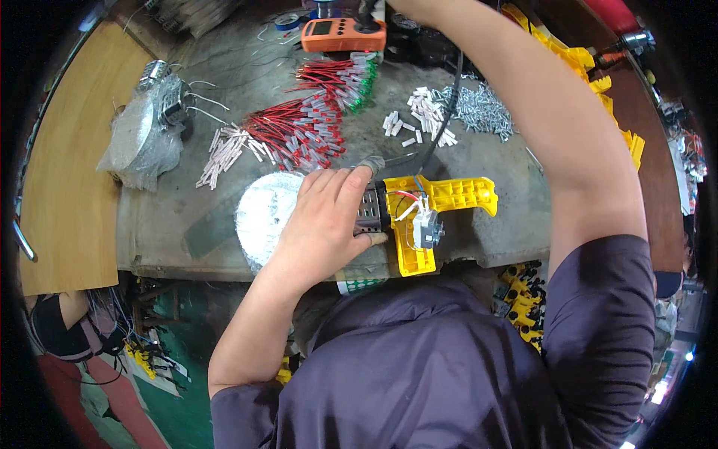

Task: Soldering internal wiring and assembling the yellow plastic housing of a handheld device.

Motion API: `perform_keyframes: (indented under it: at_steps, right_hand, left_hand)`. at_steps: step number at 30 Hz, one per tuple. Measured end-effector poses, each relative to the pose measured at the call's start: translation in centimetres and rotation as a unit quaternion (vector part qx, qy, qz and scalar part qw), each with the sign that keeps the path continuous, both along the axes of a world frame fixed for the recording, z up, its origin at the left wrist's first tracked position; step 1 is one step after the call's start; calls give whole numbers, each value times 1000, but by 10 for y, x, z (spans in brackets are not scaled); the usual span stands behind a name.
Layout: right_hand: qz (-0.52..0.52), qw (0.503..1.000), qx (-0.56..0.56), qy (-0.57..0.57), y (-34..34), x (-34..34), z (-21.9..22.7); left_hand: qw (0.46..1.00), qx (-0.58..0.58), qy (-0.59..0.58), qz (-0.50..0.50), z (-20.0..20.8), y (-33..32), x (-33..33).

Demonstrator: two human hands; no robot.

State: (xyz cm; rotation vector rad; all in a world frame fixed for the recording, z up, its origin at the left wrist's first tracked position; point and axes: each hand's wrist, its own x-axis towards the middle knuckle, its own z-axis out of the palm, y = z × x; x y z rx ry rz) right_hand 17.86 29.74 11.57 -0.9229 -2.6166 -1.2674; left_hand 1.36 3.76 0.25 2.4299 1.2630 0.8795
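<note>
My left hand (321,213) is closed around the dark, slotted metal neck (371,209) of a yellow-handled tool lying at the bench's near edge. Pale wraps cover the tips of its thumb and a finger. Left of the hand, a round white disc (262,213) in clear wrap belongs to the same tool. Its yellow handle shell (456,193) is uncovered, with red, blue and white wires and a small metal-and-white component (427,229) showing. My right forearm (523,82) stretches across to the far side; the hand itself is beyond the upper edge.
Red wires with clear sleeves (303,123), white tubes (224,153) and screws (482,111) lie in heaps. An orange device with a display (340,36) sits at the back. A bubble-wrapped disc tool (142,138) is at left, yellow shells (576,56) at right. A dark cable (449,112) crosses the bench.
</note>
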Motion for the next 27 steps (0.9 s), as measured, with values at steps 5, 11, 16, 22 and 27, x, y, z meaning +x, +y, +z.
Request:
perform_keyframes:
  at_steps: [5,11,16,22,27]
  right_hand:
    - [11,993,-29,110,-46,53,48]
    - [-140,962,-147,183,-97,182,7]
    - [-231,946,-143,178,-106,324,-93]
    - [-85,869,-249,419,-171,221,-91]
    - [-11,666,-542,513,-262,135,-80]
  left_hand:
    - [999,-31,5,24,1,-3,1]
    - [999,-43,20,1,-3,-13,16]
    - [995,-19,1,-97,28,-5,45]
    - [982,44,108,-149,38,-41,92]
    - [976,108,174,-69,34,-49,97]
